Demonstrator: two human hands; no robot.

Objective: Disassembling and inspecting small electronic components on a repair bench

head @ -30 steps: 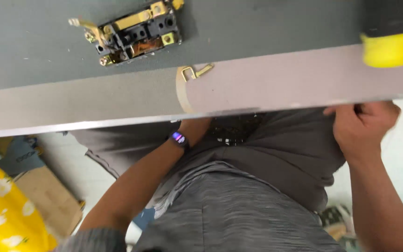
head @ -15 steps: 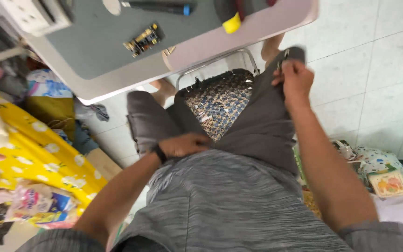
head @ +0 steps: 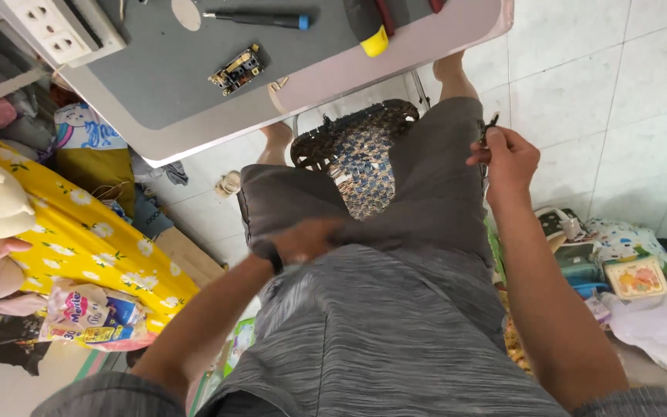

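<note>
I am seated and looking down at my lap, in grey shorts (head: pixel 426 193) and a grey striped shirt. My right hand (head: pixel 506 157) is by my right hip with its fingers pinched on a small dark thing (head: pixel 489 126) at the edge of the shorts pocket. My left hand (head: pixel 308 238) is blurred and lies on the shorts near my waist, on the left thigh; its fingers cannot be made out. Between my thighs the woven chair seat (head: pixel 353 158) shows.
A table with a grey mat (head: pixel 156 85) lies ahead. On it are a dismantled brass socket part (head: pixel 236 69), a blue-tipped screwdriver (head: pixel 260 17), a yellow-handled tool (head: pixel 374 38) and a white power strip (head: pixel 55 31). Yellow floral cloth (head: pixel 79 239) lies left, clutter (head: pixel 627 270) right.
The view has swung from the table edge down to my lap. My right hand has stayed at the right pocket and lifted a little. My left hand has slid across my waist.
</note>
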